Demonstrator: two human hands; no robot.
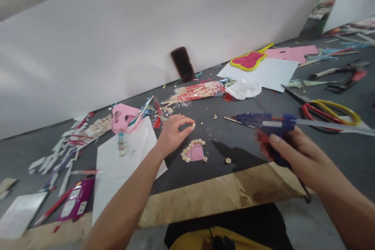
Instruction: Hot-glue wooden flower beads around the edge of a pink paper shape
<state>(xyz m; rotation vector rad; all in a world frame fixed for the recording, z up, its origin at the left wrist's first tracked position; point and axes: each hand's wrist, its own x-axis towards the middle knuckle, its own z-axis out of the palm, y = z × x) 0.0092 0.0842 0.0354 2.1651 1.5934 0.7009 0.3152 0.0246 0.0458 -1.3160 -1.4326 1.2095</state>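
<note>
Pink material is forming the middle of a small arched piece [197, 153], which is lying flat on the dark tabletop [175, 177] near its front edge. Pale flower-like bead clusters [185, 153] are lining its left side and curving over its far side, and one more cluster is sitting at its near right corner. From where I'm standing, the left hand [172, 133] is hovering just beyond the piece and to its left; its thumb and forefinger are almost meeting, pinching a tiny pale bead [193, 125] at the tips. To the right of the piece, the right hand [295, 154] is wrapping its fingers around the handle of a blue glue gun [263, 122], whose nozzle is pointing left and whose long translucent glue stick [331, 125] is jutting out behind.

Just right of the piece, a loose bead cluster [228, 160] is lying alone, while a few small beads [215, 116] are resting beyond it. Left of the piece, white paper [113, 170] is spreading out, with a pink mask [124, 118] lying at its far end. Farther beyond the piece, a clear packet of sticks [196, 91] is lying near a phone [183, 63] that is leaning against the pale wall [117, 27]. Well to the right of the piece, red-and-yellow-handled scissors [322, 106] are resting behind the glue stick.
</note>
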